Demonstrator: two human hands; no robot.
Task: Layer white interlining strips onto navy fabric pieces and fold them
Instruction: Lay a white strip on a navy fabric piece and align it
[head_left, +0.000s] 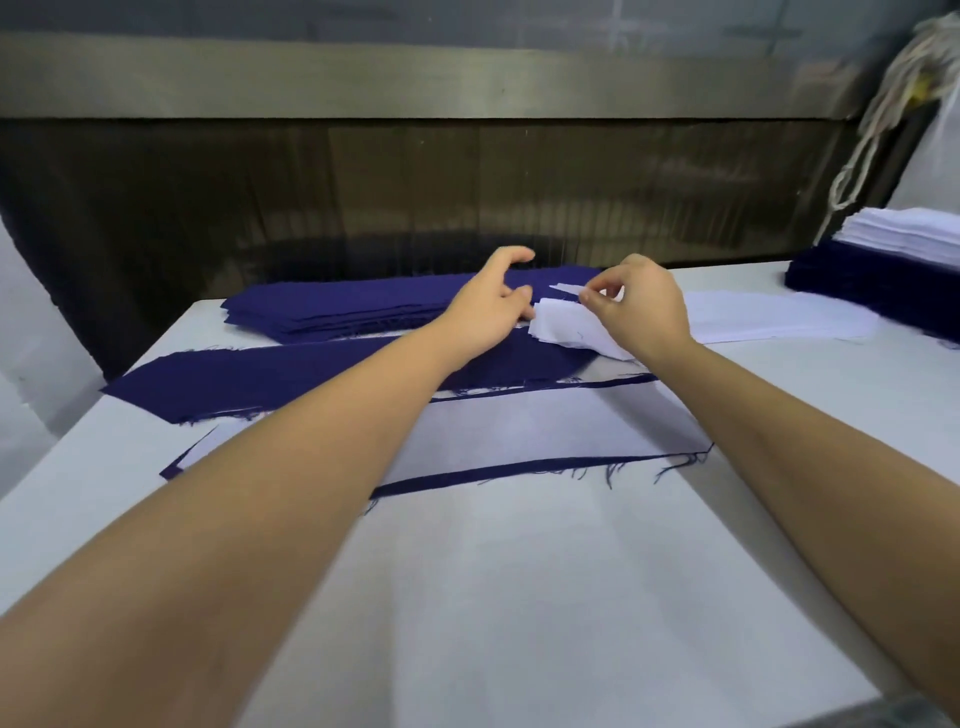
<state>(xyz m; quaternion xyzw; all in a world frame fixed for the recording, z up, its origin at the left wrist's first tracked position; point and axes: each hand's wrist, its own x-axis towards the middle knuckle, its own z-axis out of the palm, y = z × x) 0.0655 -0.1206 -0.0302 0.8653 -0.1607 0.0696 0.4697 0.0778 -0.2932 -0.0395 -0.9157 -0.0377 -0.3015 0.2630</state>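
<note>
right hand (636, 309) grip: pinching thin white interlining strip (569, 327) | left hand (491, 304) grip: curled at strip's end, hold unclear | strip: bunched over flat navy fabric piece (291, 376) on white counter (519, 597) | risk: limp strip may land creased or skewed

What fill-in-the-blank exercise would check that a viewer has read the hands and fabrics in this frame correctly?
1. The right hand pinches a ____ interlining strip between thumb and forefinger.
2. The white layer nearest the person lies on a ____ fabric piece.
3. The flat navy stack sits toward the ____ side of the table.
Missing words: white; navy; left.
</note>
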